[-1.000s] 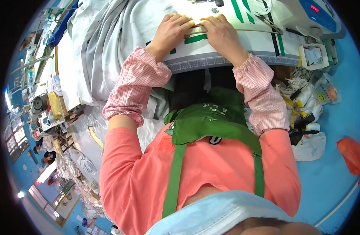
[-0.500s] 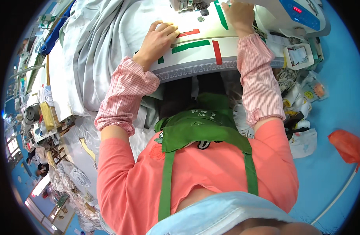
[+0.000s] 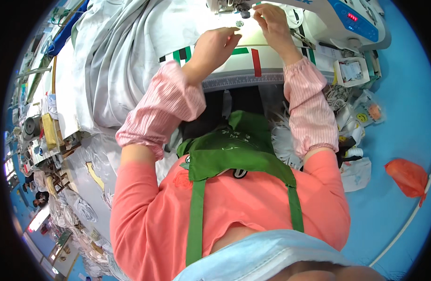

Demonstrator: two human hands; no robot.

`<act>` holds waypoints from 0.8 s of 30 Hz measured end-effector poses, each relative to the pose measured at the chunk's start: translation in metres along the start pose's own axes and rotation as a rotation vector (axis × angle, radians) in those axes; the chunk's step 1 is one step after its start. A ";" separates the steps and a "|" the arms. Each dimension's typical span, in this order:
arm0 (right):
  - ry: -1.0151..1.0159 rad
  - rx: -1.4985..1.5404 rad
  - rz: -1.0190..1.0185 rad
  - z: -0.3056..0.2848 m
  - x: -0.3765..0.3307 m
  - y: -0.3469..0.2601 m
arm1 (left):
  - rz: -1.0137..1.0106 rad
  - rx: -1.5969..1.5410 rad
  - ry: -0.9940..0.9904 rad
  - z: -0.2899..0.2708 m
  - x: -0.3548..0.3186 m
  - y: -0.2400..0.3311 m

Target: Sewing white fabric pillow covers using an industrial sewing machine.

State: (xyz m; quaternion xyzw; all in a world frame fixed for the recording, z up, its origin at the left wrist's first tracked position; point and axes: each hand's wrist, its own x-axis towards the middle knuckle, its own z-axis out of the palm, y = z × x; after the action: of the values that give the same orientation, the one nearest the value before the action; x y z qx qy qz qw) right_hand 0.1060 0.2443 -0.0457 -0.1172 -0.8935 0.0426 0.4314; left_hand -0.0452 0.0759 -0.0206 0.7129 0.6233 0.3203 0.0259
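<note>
My left hand is raised over the front of the white sewing table, its thumb and fingertips pinched together. Whatever lies between them is too small to make out. Close to the needle area of the sewing machine, my right hand has its fingers bent but apart, with nothing visible in them. Pale grey-white cloth lies in long folds to the left of my left hand. A red tape strip and a green tape strip mark the tabletop under my hands.
A printed ruler runs along the table's front edge. The machine's blue control panel is at the right. Beyond it stand a small white box and bags with thread cones. A red bag hangs farther right.
My left hand has lifted off the tabletop and moved right, its fingers now pinched. My right hand has shifted left toward the needle. More black and green tape strips show on the table.
</note>
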 end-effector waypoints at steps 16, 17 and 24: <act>-0.254 0.061 0.315 0.018 -0.029 -0.004 | -0.457 0.015 0.165 -0.029 0.007 -0.080; -0.317 -0.084 0.308 0.017 -0.018 -0.020 | -0.520 0.175 0.119 -0.056 -0.020 -0.112; -0.597 -0.261 0.538 0.010 -0.007 -0.025 | 0.024 0.682 0.102 -0.077 -0.015 -0.081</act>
State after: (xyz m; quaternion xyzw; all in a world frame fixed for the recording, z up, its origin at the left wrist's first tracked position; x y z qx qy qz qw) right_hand 0.0984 0.2182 -0.0529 -0.3825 -0.9147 0.0723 0.1085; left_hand -0.1538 0.0521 -0.0008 0.6707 0.6867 0.1289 -0.2490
